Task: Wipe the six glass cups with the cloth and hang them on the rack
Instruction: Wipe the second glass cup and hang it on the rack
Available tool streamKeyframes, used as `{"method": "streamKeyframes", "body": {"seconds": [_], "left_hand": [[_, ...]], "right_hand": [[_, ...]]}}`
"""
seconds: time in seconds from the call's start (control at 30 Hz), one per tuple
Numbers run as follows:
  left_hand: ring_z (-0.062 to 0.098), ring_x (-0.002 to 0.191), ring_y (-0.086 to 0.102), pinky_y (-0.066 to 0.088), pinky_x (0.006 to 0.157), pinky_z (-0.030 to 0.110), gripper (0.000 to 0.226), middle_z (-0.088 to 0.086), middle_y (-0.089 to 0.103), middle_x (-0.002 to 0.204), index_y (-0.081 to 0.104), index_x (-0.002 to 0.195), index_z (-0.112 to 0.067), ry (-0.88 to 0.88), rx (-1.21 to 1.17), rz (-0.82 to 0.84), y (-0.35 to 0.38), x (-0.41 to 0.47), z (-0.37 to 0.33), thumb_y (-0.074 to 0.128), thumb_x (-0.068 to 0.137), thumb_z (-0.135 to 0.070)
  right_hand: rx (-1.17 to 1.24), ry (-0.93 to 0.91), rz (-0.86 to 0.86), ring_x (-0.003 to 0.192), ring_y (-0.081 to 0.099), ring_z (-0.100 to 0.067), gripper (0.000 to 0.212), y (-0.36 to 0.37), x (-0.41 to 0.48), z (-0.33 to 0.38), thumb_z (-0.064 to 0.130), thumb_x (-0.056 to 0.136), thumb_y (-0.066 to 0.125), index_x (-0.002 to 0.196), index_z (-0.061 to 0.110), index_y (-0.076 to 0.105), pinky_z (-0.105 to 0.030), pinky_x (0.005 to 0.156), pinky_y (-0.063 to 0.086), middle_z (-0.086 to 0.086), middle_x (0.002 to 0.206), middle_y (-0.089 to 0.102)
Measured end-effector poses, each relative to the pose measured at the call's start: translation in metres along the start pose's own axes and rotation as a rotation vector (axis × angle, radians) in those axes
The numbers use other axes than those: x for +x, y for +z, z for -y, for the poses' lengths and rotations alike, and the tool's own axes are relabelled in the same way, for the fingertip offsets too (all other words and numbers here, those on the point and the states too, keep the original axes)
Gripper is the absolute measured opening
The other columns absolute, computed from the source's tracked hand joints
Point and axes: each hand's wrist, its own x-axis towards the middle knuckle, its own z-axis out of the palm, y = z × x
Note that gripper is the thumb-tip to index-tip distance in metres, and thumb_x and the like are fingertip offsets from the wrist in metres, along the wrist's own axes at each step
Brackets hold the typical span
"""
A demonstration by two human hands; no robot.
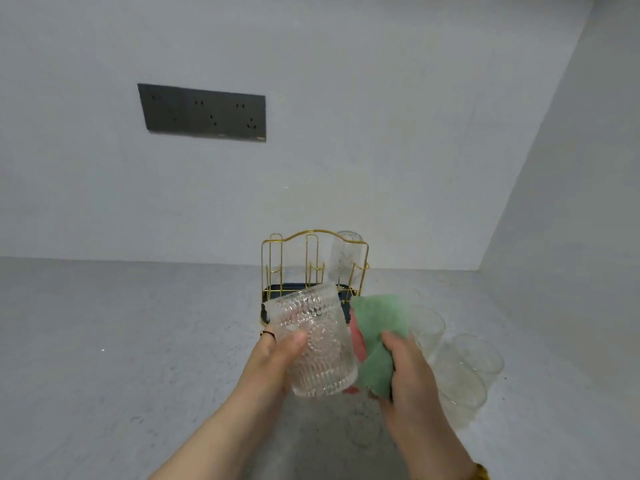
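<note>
An embossed glass cup (313, 344) is held above the desk (104, 341) near the middle of the view, tilted so that its upper end leans to the far left. It is gripped by the left hand (277, 351), whose thumb is laid on the side facing the camera while the fingers (268, 336) are curled round the far side; a ring (267, 333) is worn on one of them. Just right of the cup, a green cloth (377, 327) is grasped by the right hand (410, 375), with the thumb pressed over the fabric and the rest of the fingers hidden beneath it. A pink underside of the cloth is shown next to the cup, and whether cloth and glass are touching cannot be told.

Beyond the hands, a gold wire rack (311, 251) is set on a dark tray (277, 292) on the desk. One inverted glass cup (343, 259) is hung over the far right post of the rack; the other posts in view are bare. To the right of the right hand, a cluster of clear glass cups (478, 353) is stood on the desk, partly hidden by the hand and the cloth, so their number cannot be counted with certainty.

On the grey wall (346, 150) behind, up and to the left, a dark socket panel (202, 114) is mounted.
</note>
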Motion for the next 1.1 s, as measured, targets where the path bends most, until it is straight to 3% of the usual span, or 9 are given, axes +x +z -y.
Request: {"method": "streamKeyframes", "body": {"seconds": [0.1,0.17,0.27,0.4,0.57,0.7,0.83,0.97,1.1], "left_hand": [[0.023,0.107,0.062,0.05,0.092,0.041,0.104,0.014,0.065,0.115,0.045,0.122,0.002,0.002,0.041,-0.01,0.0,-0.002,-0.003,0.068,0.045,-0.064],[0.028,0.113,0.058,0.043,0.1,0.05,0.103,0.012,0.062,0.12,0.049,0.124,-0.008,0.032,0.048,-0.009,-0.002,0.0,-0.007,0.07,0.042,-0.068],[0.019,0.098,0.064,0.05,0.089,0.041,0.07,-0.003,0.069,0.095,0.056,0.105,-0.017,0.058,0.084,0.002,-0.006,0.003,-0.014,0.068,0.048,-0.055],[0.018,0.081,0.069,0.051,0.064,0.028,0.059,0.003,0.073,0.09,0.061,0.111,-0.015,0.039,0.115,0.089,-0.009,0.009,-0.016,0.062,0.064,-0.05],[0.033,0.099,0.066,0.052,0.083,0.044,0.07,0.016,0.07,0.105,0.062,0.112,-0.01,0.031,-0.004,0.118,-0.016,0.019,-0.017,0.061,0.055,-0.05],[0.029,0.112,0.059,0.044,0.098,0.053,0.095,0.008,0.06,0.125,0.042,0.132,-0.023,0.027,-0.035,0.044,-0.018,0.028,-0.018,0.068,0.048,-0.059],[0.028,0.112,0.057,0.042,0.099,0.055,0.092,0.01,0.058,0.12,0.039,0.125,-0.023,0.035,0.021,-0.078,-0.006,0.041,-0.015,0.055,0.051,-0.074],[0.005,0.098,0.06,0.051,0.084,0.024,0.065,0.007,0.062,0.116,0.049,0.118,-0.016,0.027,0.24,-0.052,-0.004,0.061,-0.013,0.062,0.07,-0.059],[0.031,0.101,0.064,0.05,0.091,0.049,0.1,0.015,0.066,0.113,0.056,0.117,-0.011,0.024,0.079,0.062,-0.019,0.073,-0.014,0.074,0.037,-0.07]], "right_hand": [[-0.298,-0.133,0.143,0.077,0.066,-0.009,0.024,0.018,-0.004,-0.005,0.018,0.092,0.039,0.105,0.026,0.057,-0.022,0.058,0.052,0.001,0.09,0.068],[-0.533,-0.275,0.206,0.104,0.058,-0.002,0.042,0.029,-0.005,-0.009,0.042,0.085,0.041,0.126,0.032,0.043,-0.021,0.083,0.05,0.007,0.116,0.06],[-0.897,-0.596,0.167,0.135,0.014,0.009,0.079,0.038,0.002,-0.022,0.073,0.073,0.027,0.141,0.036,0.009,-0.013,0.111,0.016,0.013,0.151,0.017],[-1.213,-0.958,0.03,0.136,-0.002,0.005,0.059,0.044,0.014,-0.031,0.063,0.088,0.01,0.141,0.037,0.008,-0.02,0.114,0.008,0.007,0.15,0.006],[-0.959,-0.714,0.138,0.134,0.003,0.016,0.055,0.045,0.024,-0.022,0.073,0.078,0.018,0.13,0.056,0.012,-0.007,0.111,0.006,0.027,0.148,0.005],[-0.549,-0.331,0.22,0.123,0.046,-0.006,0.065,0.042,0.037,-0.015,0.053,0.08,0.038,0.14,0.03,0.026,-0.021,0.098,0.044,0.005,0.14,0.043],[-0.609,-0.403,0.086,0.131,0.033,-0.002,0.051,0.052,0.052,-0.02,0.05,0.086,0.034,0.134,0.042,0.021,-0.013,0.102,0.035,0.014,0.144,0.031],[-0.855,-0.592,0.035,0.119,-0.006,0.033,0.042,0.066,0.066,-0.028,0.057,0.072,0.018,0.114,0.057,0.011,0.001,0.104,0.003,0.039,0.131,-0.001],[-0.724,-0.557,0.084,0.128,0.025,0.016,0.054,0.064,0.082,-0.02,0.06,0.07,0.023,0.124,0.053,0.026,-0.012,0.11,0.023,0.028,0.14,0.027]]}}
